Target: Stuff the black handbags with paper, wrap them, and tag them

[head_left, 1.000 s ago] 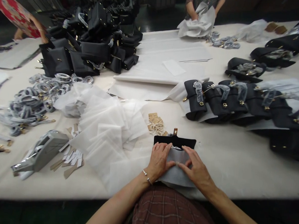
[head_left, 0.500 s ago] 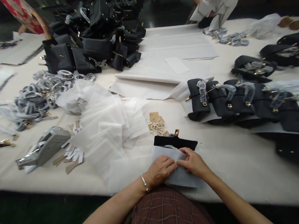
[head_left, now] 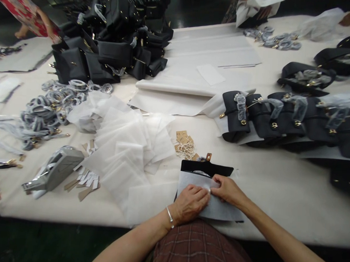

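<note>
One grey sheet (head_left: 225, 210) over one black bag (head_left: 206, 167), at table's (head_left: 280, 195) near edge; left hand (head_left: 191, 203) laid flat on sheet, right hand (head_left: 228, 191) touching it, pinch unclear; one tag pile (head_left: 181, 136) beyond; bare table just rightward

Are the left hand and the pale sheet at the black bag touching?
Touching. The head view shows the left hand lying across the pale sheet, with no visible gap between them.
</note>
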A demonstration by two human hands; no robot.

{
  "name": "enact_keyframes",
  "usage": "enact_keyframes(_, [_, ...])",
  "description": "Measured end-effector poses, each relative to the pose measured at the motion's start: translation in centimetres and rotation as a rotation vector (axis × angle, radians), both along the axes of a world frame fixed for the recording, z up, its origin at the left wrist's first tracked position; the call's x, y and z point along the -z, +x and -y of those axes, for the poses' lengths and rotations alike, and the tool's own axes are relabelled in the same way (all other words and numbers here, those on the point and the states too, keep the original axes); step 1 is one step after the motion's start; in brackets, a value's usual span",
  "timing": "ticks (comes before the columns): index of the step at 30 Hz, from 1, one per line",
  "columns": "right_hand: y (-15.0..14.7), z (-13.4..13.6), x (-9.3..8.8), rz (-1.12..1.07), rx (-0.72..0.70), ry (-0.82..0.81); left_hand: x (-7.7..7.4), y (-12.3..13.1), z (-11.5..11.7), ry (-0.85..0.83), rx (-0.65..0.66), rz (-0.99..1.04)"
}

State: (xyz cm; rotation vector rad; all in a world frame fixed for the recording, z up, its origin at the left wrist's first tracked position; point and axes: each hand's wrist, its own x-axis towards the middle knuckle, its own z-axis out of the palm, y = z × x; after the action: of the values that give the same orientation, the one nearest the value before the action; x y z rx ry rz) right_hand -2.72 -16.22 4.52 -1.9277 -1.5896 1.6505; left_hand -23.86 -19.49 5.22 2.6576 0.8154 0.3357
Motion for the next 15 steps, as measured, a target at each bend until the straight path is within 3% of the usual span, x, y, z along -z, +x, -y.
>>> enact_keyframes(8, [0.3,-1.1,0.3,-0.178,0.086,-0.210,0.7,0.3,0.2,-0.005,-0.119,0.015])
enact_keyframes(15, [-0.3,1.8,0.5,-0.041,0.015,0.416,0.5,0.7,0.0,0.027,-0.164,-0.049])
